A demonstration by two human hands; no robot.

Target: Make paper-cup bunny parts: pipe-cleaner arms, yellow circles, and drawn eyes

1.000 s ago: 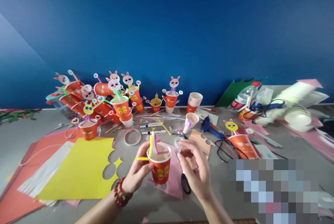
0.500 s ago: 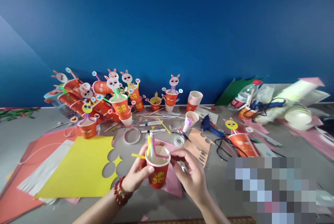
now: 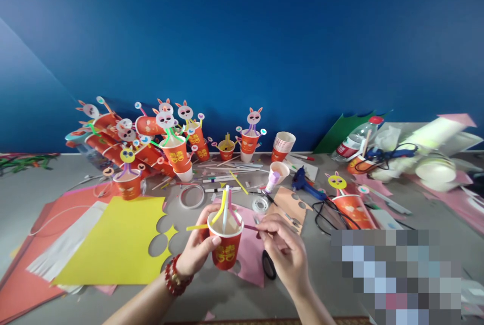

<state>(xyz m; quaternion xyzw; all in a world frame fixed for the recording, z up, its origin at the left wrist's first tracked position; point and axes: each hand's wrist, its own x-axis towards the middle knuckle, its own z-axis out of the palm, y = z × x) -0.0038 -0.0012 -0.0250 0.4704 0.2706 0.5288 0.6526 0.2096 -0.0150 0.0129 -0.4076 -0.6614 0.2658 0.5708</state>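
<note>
My left hand (image 3: 198, 244) is wrapped round a red paper cup (image 3: 226, 253) with gold characters, held upright over the table. A yellow straw (image 3: 219, 208), a pale straw (image 3: 226, 214) and a pink straw (image 3: 233, 209) rise from inside it and lean together at the top. The yellow one's end sticks out through the left side of the cup, and the pink one's end out through the right. My right hand (image 3: 283, 247) pinches that outer pink end between thumb and fingers. Below lie pink paper (image 3: 252, 259) and the black handle of a tool (image 3: 268, 264).
Yellow paper with round holes (image 3: 113, 244) lies at left. Finished rabbit-faced cups (image 3: 174, 156) crowd the back left. A blue glue gun (image 3: 304, 183), tape rolls (image 3: 191, 197), stacked cups (image 3: 283, 146) and a bottle (image 3: 355, 138) stand behind and to the right.
The pink straw's end, inside the cup before, now pokes out through its right side. My right hand has drawn right, away from the cup, with that end.
</note>
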